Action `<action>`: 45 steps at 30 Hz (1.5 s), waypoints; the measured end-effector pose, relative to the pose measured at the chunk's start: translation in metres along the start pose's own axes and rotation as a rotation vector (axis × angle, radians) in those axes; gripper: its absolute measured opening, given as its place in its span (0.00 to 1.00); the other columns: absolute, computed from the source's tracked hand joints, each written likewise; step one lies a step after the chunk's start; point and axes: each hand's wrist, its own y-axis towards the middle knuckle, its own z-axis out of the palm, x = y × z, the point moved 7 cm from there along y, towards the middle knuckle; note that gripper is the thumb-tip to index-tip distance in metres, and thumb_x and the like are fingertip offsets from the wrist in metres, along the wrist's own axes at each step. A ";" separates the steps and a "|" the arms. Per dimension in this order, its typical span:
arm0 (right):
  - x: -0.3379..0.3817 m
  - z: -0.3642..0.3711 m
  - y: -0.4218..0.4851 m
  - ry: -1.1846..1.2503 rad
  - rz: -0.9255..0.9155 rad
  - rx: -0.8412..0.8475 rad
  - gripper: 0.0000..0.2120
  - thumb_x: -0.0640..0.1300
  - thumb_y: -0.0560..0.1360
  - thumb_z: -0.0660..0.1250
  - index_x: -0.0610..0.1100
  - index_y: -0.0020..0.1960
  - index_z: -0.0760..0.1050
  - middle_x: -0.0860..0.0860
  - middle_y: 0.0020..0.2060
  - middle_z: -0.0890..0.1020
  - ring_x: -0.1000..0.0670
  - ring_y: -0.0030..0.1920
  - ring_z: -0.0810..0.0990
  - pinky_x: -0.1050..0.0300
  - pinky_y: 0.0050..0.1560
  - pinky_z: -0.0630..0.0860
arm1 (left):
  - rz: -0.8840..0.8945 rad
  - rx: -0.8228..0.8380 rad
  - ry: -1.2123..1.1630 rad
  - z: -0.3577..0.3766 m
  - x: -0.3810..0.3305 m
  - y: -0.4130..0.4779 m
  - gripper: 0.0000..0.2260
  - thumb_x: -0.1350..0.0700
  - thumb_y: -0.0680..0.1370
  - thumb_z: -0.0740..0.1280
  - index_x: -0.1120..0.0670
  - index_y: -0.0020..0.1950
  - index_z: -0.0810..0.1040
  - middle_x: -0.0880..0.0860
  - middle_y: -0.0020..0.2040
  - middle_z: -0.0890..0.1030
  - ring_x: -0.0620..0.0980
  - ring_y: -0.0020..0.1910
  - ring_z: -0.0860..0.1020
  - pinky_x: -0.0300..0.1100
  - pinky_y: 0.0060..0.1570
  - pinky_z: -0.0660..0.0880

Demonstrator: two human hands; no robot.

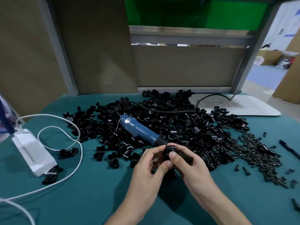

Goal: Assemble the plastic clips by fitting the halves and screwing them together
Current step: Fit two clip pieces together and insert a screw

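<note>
1. Head view: both hands meet low over the near middle of the table (pixel 81 192), which is covered in teal cloth.
2. The left hand (pixel 148 163) and right hand (pixel 191 166) together hold one black clip (pixel 169 150), just in front of the pile (pixel 162 120) of black clip halves.
3. The left fingers (pixel 158 148) curl round the clip's left side. The right thumb presses on its near face, and the other right fingers wrap behind it.
4. The hands hide most of the clip, so I cannot tell if its halves are fully seated.
5. The pile spreads across the middle of the table behind the hands.
6. A blue screwdriver (pixel 139 128) lies on the pile, its tip toward the hands.
7. Screws (pixel 259 153) lie heaped to the right of the pile.
8. A white adapter (pixel 32 151) with a white cable (pixel 78 138) sits at the left, with loose clips (pixel 69 151) beside it.
</note>
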 end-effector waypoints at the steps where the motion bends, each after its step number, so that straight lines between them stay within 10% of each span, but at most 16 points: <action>1: 0.000 0.000 0.000 0.002 0.001 0.006 0.31 0.65 0.62 0.82 0.52 0.60 0.84 0.41 0.55 0.87 0.41 0.59 0.84 0.49 0.63 0.79 | 0.005 -0.002 -0.004 0.000 -0.001 0.000 0.14 0.47 0.77 0.73 0.35 0.61 0.79 0.46 0.60 0.83 0.48 0.60 0.82 0.40 0.59 0.78; 16: 0.008 0.005 -0.003 0.025 0.003 0.075 0.16 0.54 0.72 0.77 0.49 0.58 0.85 0.45 0.54 0.87 0.48 0.54 0.84 0.54 0.57 0.80 | 0.061 -0.029 0.051 -0.003 -0.003 -0.002 0.15 0.48 0.75 0.73 0.37 0.61 0.79 0.45 0.58 0.84 0.46 0.56 0.83 0.35 0.54 0.79; 22: 0.041 -0.044 0.002 0.525 -0.044 -0.121 0.13 0.46 0.73 0.72 0.40 0.53 0.84 0.44 0.48 0.85 0.51 0.45 0.84 0.58 0.47 0.82 | 0.131 -0.112 0.387 0.006 -0.024 0.003 0.15 0.31 0.77 0.58 0.27 0.62 0.71 0.37 0.55 0.79 0.39 0.55 0.79 0.38 0.49 0.74; 29: 0.072 -0.171 -0.026 1.238 -0.401 -0.401 0.16 0.50 0.79 0.69 0.38 0.58 0.76 0.43 0.46 0.84 0.47 0.46 0.85 0.53 0.47 0.84 | 0.375 0.322 0.968 0.145 -0.029 0.056 0.14 0.45 0.84 0.56 0.45 0.68 0.72 0.40 0.60 0.74 0.43 0.61 0.69 0.43 0.64 0.67; 33: 0.080 -0.197 -0.033 1.324 -0.509 -0.381 0.17 0.45 0.77 0.70 0.31 0.54 0.81 0.41 0.54 0.84 0.38 0.59 0.85 0.50 0.51 0.85 | 0.530 0.525 1.305 0.220 -0.016 0.073 0.15 0.48 0.85 0.54 0.51 0.68 0.72 0.50 0.64 0.75 0.53 0.64 0.69 0.49 0.65 0.65; 39: 0.076 -0.201 -0.030 1.389 -0.523 -0.413 0.29 0.41 0.75 0.70 0.36 0.75 0.70 0.38 0.59 0.83 0.36 0.61 0.83 0.55 0.48 0.85 | 0.513 0.670 1.680 0.262 0.004 0.087 0.16 0.56 0.81 0.65 0.57 0.67 0.71 0.56 0.66 0.75 0.58 0.67 0.69 0.52 0.66 0.65; 45: 0.071 -0.195 -0.024 1.383 -0.472 -0.411 0.24 0.40 0.76 0.70 0.35 0.70 0.73 0.38 0.58 0.84 0.39 0.60 0.85 0.54 0.47 0.85 | 0.547 0.680 1.721 0.275 0.006 0.094 0.18 0.58 0.78 0.69 0.59 0.67 0.70 0.56 0.64 0.76 0.57 0.65 0.72 0.49 0.64 0.66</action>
